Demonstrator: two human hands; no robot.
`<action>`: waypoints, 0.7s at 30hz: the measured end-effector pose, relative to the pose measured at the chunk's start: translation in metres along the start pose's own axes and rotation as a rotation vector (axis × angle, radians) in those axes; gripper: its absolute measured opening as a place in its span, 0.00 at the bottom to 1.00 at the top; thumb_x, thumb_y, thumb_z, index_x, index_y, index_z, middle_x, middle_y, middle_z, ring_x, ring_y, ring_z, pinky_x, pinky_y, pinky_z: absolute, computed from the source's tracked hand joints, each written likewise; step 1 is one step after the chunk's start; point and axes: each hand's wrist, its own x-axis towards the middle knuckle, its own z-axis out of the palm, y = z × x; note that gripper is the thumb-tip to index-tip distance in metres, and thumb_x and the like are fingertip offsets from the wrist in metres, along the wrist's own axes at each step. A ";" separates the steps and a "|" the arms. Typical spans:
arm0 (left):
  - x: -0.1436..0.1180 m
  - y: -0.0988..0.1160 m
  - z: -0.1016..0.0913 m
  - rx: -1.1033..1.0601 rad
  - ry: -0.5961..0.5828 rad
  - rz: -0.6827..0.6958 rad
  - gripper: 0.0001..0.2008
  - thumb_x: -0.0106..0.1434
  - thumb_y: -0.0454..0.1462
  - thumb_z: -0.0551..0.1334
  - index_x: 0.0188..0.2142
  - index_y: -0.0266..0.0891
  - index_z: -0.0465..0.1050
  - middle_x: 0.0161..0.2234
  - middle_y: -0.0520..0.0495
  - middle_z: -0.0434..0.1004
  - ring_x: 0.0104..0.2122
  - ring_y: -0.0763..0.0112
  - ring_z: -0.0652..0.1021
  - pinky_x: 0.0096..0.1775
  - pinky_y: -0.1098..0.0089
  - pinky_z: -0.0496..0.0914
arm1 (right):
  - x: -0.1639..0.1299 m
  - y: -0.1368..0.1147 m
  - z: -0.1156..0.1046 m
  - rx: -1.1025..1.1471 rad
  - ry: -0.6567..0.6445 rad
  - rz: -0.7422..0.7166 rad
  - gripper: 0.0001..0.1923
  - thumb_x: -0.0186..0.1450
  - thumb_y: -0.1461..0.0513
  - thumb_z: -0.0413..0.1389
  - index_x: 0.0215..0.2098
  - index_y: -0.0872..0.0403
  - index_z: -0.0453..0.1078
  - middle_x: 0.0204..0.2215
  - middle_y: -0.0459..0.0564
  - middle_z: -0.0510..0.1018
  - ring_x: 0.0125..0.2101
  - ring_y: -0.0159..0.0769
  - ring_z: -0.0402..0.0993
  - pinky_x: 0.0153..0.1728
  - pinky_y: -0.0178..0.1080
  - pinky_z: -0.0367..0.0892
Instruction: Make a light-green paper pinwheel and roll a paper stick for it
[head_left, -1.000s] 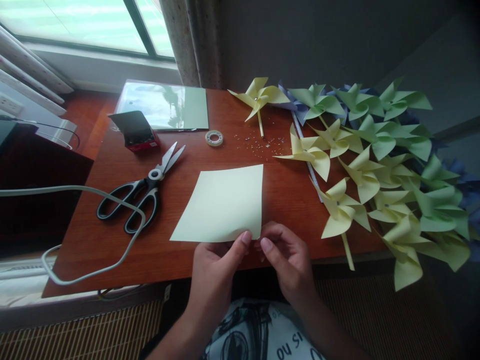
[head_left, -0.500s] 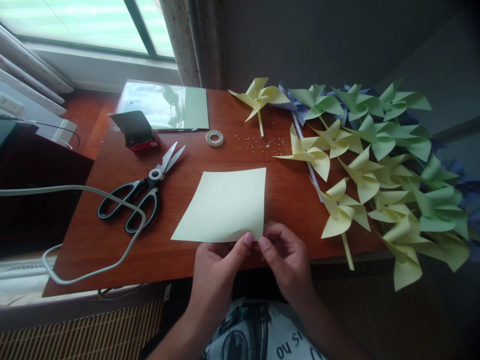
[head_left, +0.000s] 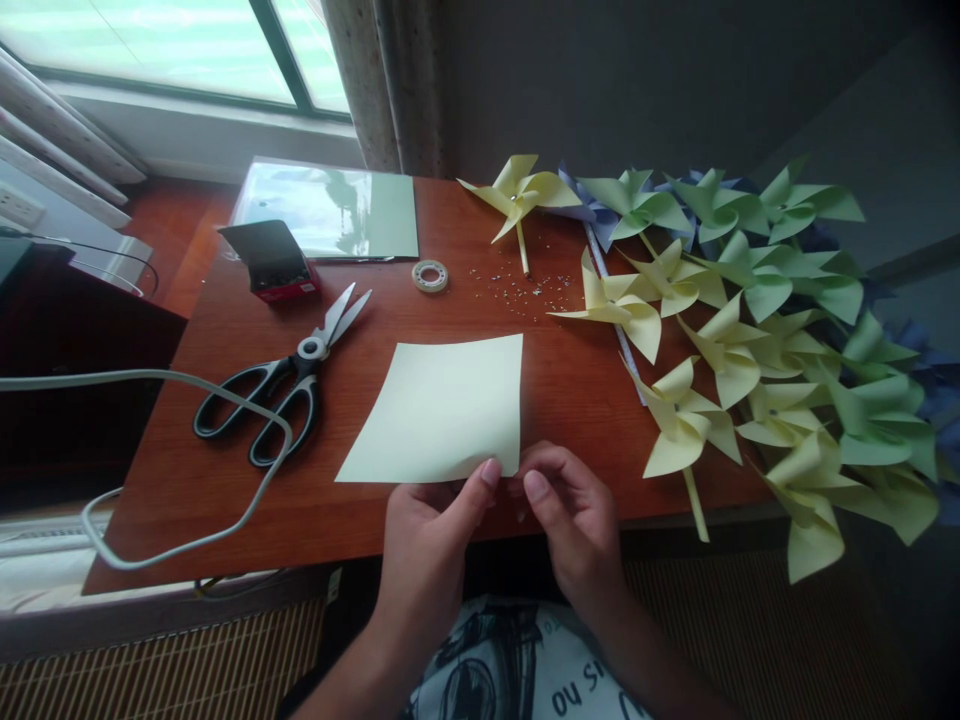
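— Where's the paper [head_left: 439,408]?
— On the wooden table [head_left: 225,480], its near corner pinched by the left hand [head_left: 431,540] and right hand [head_left: 570,515].
— Around that?
— Scissors [head_left: 281,385] to its left, pinwheels [head_left: 750,330] right, window [head_left: 150,45] beyond.

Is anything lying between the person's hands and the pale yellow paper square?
Nothing visible: the left hand already pinches the paper square at its near right corner, and the right hand sits right beside that corner.

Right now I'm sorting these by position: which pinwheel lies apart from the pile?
The yellow pinwheel at the table's far edge, above the scattered pins; the others overlap in the heap on the right.
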 end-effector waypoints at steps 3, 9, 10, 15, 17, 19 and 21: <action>0.001 0.000 -0.002 0.012 -0.007 -0.002 0.08 0.55 0.38 0.76 0.29 0.36 0.82 0.26 0.50 0.80 0.27 0.75 0.75 0.32 0.77 0.70 | 0.001 -0.001 -0.003 0.005 -0.005 0.007 0.07 0.70 0.58 0.58 0.35 0.52 0.72 0.29 0.44 0.73 0.27 0.30 0.68 0.29 0.32 0.66; 0.001 0.000 -0.003 0.016 -0.033 -0.018 0.07 0.56 0.38 0.75 0.31 0.37 0.82 0.27 0.51 0.80 0.29 0.74 0.76 0.33 0.76 0.71 | 0.001 0.000 -0.003 0.010 -0.043 0.022 0.08 0.70 0.58 0.59 0.34 0.52 0.70 0.29 0.44 0.72 0.27 0.31 0.68 0.28 0.33 0.66; 0.001 0.000 -0.003 0.016 -0.032 -0.021 0.07 0.56 0.38 0.75 0.31 0.37 0.82 0.26 0.51 0.79 0.28 0.74 0.76 0.33 0.76 0.71 | 0.001 0.000 -0.002 0.007 -0.040 0.020 0.08 0.70 0.58 0.59 0.33 0.52 0.70 0.29 0.44 0.72 0.27 0.31 0.68 0.28 0.33 0.65; 0.001 -0.001 -0.003 0.029 -0.036 -0.024 0.07 0.57 0.38 0.75 0.30 0.37 0.83 0.26 0.51 0.80 0.28 0.74 0.77 0.34 0.77 0.71 | 0.001 0.000 -0.002 0.003 -0.045 0.023 0.08 0.70 0.59 0.59 0.33 0.52 0.70 0.29 0.44 0.72 0.28 0.31 0.69 0.29 0.33 0.66; 0.001 -0.002 -0.004 0.036 -0.040 -0.019 0.07 0.57 0.38 0.75 0.30 0.37 0.83 0.26 0.51 0.80 0.29 0.74 0.77 0.34 0.76 0.71 | 0.001 0.000 -0.002 -0.001 -0.040 0.020 0.08 0.70 0.59 0.59 0.33 0.52 0.70 0.29 0.44 0.72 0.28 0.32 0.69 0.30 0.34 0.66; 0.001 -0.003 -0.005 0.044 -0.041 -0.014 0.07 0.57 0.38 0.75 0.30 0.37 0.83 0.26 0.51 0.80 0.29 0.72 0.78 0.35 0.75 0.72 | 0.001 -0.001 -0.001 -0.007 -0.027 0.014 0.08 0.69 0.59 0.59 0.33 0.52 0.70 0.28 0.44 0.72 0.28 0.33 0.70 0.30 0.35 0.67; 0.001 -0.004 -0.005 0.057 -0.034 -0.002 0.07 0.56 0.39 0.75 0.31 0.37 0.83 0.26 0.51 0.80 0.30 0.70 0.79 0.36 0.74 0.73 | 0.001 -0.001 0.000 -0.016 -0.007 0.005 0.08 0.69 0.59 0.59 0.32 0.52 0.69 0.28 0.44 0.73 0.28 0.33 0.70 0.30 0.34 0.67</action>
